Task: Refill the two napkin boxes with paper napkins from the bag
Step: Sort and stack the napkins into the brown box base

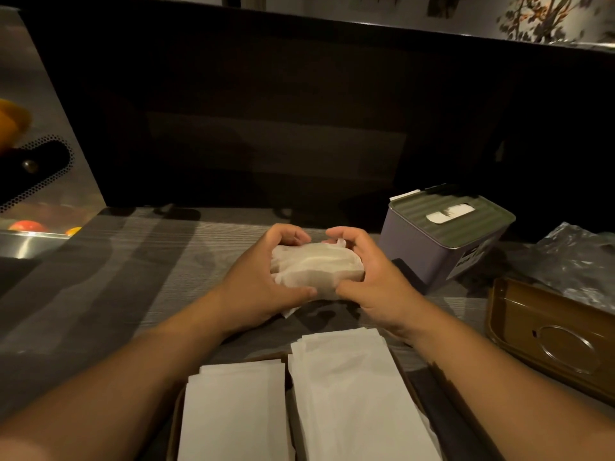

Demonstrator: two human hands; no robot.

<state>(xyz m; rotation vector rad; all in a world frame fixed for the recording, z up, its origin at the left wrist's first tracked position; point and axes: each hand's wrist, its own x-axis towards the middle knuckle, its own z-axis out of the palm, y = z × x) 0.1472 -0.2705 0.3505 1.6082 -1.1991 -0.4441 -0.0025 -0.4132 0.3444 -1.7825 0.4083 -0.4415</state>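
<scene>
A grey wood-grain counter [116, 294] fills the lower half of the view, backed by a tall dark panel [299, 111]. At the near edge, two stacks of flat white paper napkins [349, 394] lie side by side in a shallow brown tray whose rim is mostly hidden. To the right, touching nothing else, sits a brown lid [552, 337] turned so its oval opening shows, and behind it a crumpled clear plastic bag [572, 261] rests on the counter. Between the bag and the middle of the counter stands a closed napkin box [442, 241], pale grey with a ribbed green top and a slot where a white napkin shows. At the far left, a metal machine [43, 161] with a perforated panel holds oranges. In the middle, above the counter and just beyond the stacks, two bare forearms reach forward. The left hand [259, 281] and the right hand [376, 277] together grip a thick, rumpled bundle of napkins [316, 264], fingers curled over its far side and thumbs pressed along its near edge, one hand at each end.
</scene>
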